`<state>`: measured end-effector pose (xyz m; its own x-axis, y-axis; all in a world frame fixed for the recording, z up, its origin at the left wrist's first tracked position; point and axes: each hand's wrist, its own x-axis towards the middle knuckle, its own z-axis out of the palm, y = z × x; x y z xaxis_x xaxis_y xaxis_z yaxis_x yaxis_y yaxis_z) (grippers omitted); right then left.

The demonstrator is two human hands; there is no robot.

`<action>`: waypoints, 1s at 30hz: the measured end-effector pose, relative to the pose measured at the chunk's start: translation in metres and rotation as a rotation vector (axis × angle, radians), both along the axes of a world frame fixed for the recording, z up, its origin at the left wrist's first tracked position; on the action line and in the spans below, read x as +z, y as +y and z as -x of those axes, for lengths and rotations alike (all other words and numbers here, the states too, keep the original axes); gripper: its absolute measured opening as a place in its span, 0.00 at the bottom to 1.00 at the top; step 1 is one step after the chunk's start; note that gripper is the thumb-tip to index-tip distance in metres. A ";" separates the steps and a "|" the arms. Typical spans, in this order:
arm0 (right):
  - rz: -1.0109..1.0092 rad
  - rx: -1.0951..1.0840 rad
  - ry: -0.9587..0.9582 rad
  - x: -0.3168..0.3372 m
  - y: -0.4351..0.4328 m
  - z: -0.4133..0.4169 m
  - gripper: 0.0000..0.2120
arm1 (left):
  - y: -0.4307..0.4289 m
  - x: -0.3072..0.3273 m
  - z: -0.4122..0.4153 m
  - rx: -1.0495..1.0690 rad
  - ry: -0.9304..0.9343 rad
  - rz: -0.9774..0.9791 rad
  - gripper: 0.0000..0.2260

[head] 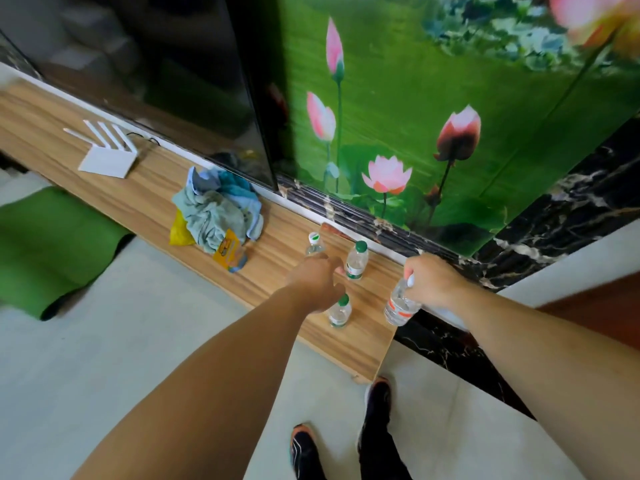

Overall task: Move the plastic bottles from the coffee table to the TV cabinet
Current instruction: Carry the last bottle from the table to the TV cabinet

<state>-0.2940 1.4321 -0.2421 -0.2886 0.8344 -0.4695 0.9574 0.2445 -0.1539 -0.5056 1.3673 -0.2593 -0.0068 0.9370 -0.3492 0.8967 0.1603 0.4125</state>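
Both arms stretch forward and down, bare to the elbow. The left hand [320, 280] hangs palm-down with fingers curled loosely, nothing clearly gripped. The right hand [433, 280] is closed in a fist, knuckles up, wrist bent slightly inward toward the left.

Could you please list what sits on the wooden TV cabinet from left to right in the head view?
White router → pile of cloths → white-capped bottle under the left hand → green-capped bottle by the wall → red-labelled bottle in the right hand.
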 end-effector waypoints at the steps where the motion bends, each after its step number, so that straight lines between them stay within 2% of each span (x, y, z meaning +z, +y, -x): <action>1: 0.012 0.011 0.000 -0.005 0.009 0.000 0.11 | 0.005 0.000 0.000 0.015 -0.002 0.004 0.16; 8: 0.094 0.076 -0.007 -0.047 0.062 -0.002 0.12 | 0.042 -0.015 -0.007 0.102 -0.003 0.038 0.15; 19: 0.147 0.059 0.020 -0.121 0.116 -0.001 0.14 | 0.073 -0.069 -0.034 0.201 -0.029 0.132 0.16; 30: 0.227 0.059 0.070 -0.186 0.102 -0.004 0.12 | 0.048 -0.102 -0.032 0.295 -0.013 0.253 0.14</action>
